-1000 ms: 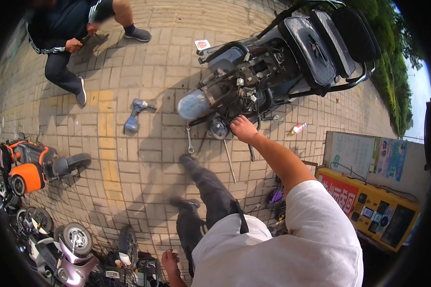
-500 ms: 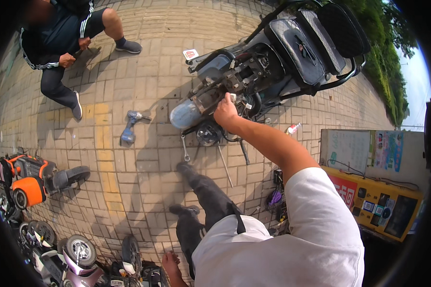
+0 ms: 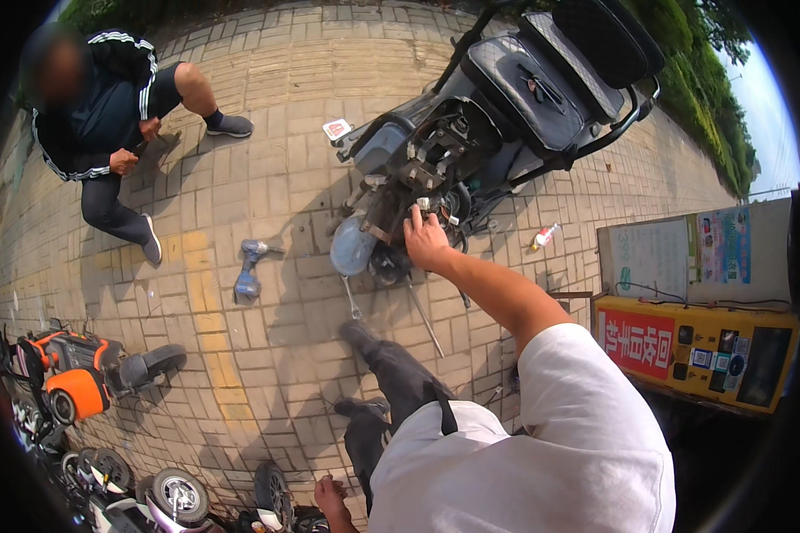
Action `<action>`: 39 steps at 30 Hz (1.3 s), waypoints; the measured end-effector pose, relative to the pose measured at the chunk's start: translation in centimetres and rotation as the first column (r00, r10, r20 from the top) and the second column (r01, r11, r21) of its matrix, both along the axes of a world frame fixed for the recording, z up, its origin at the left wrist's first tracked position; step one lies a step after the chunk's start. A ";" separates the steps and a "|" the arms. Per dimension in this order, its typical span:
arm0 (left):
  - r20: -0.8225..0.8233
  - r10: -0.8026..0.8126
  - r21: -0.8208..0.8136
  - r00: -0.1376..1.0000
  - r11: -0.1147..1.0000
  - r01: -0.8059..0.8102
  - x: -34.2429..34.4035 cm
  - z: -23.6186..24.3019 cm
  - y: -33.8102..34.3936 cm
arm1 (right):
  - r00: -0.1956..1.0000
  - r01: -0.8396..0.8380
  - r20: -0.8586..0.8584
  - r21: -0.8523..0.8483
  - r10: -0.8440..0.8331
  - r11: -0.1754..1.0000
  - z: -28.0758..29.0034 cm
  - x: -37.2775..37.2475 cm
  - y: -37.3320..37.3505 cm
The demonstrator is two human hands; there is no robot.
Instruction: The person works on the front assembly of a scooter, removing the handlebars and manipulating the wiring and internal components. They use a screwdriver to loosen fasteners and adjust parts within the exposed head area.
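My right hand [image 3: 427, 240] reaches to the stripped front of a grey electric scooter [image 3: 507, 75], its fingers stretched out among the exposed parts. A small white connector [image 3: 424, 203] is right beside the fingertips, and I cannot tell whether they touch it. Below the hand, a rounded translucent front cover [image 3: 353, 246] and a dark round lamp-like part [image 3: 388, 265] show, the latter partly hidden. Down by my leg hangs my left hand [image 3: 331, 491], fingers loosely curled and apart, with nothing visible in it.
A wrench [image 3: 353, 298] and a thin rod [image 3: 427, 320] lie on the paving near my feet. Left of them lies a blue cordless impact driver [image 3: 250, 268]. A person [image 3: 107, 124] sits at upper left. An orange scooter [image 3: 76, 391] stands left, a yellow cabinet [image 3: 693, 355] right.
My view has shifted, so the scene sits differently in the picture. My right hand stays at the scooter's front, fingers now lower beside the white connector. The left hand still hangs low.
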State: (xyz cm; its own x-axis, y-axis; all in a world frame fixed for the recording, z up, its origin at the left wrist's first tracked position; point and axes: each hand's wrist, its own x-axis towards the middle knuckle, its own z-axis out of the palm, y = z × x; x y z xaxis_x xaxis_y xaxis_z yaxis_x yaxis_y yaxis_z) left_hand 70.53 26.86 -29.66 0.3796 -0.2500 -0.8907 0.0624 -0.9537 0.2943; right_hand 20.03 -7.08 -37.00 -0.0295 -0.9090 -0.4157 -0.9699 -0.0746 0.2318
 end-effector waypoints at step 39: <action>0.302 -0.759 -0.622 0.577 0.301 0.723 -23.1 5.4 -42.3 | 0.123 0.990 0.984 -0.113 -0.128 0.085 7.1 -18.8 -0.4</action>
